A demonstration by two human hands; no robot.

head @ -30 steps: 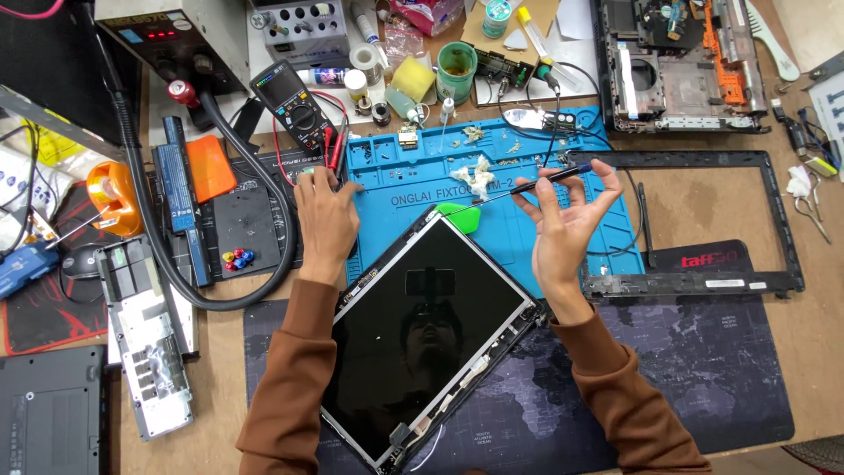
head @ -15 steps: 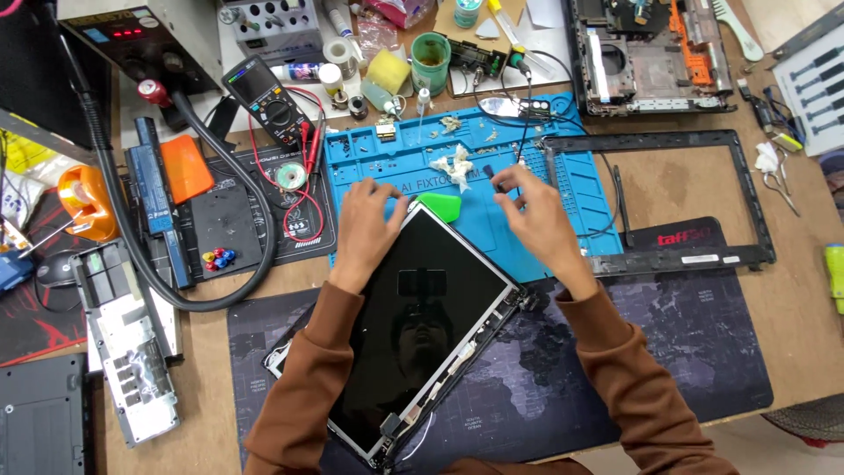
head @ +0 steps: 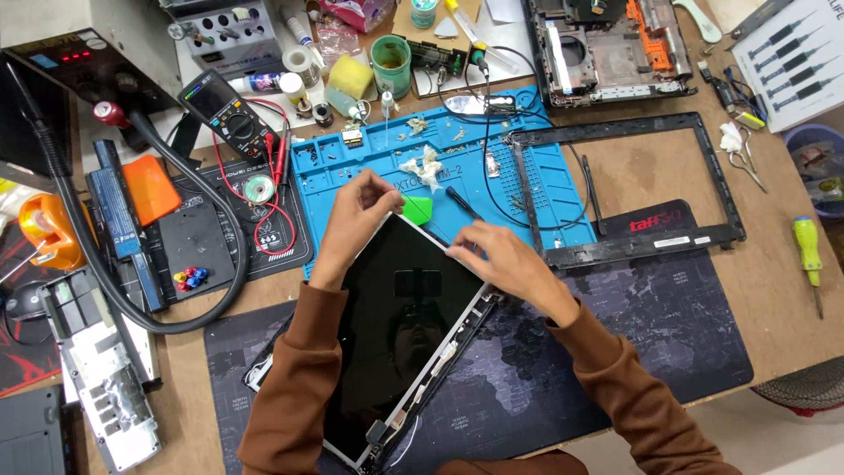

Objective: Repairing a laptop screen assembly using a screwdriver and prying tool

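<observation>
A dark laptop screen panel (head: 400, 325) lies tilted on the dark desk mat (head: 668, 334), its top corner reaching onto the blue silicone work mat (head: 519, 176). My left hand (head: 356, 220) pinches the panel's upper left edge. My right hand (head: 501, 259) rests on the panel's upper right edge and holds a thin black tool (head: 462, 203) whose tip points up and left. A green triangular pick (head: 418, 208) lies on the blue mat just beyond the panel's top corner, between my hands.
A black screen bezel frame (head: 633, 251) lies right of the blue mat. A multimeter (head: 227, 110), solder reel, battery and orange pad sit left. An opened laptop base (head: 607, 44) is at the back. A yellow-green screwdriver (head: 807, 255) lies far right.
My right hand has come down from a raised position over the blue mat to the panel's upper right edge. My left hand shifted right along the panel's top edge.
</observation>
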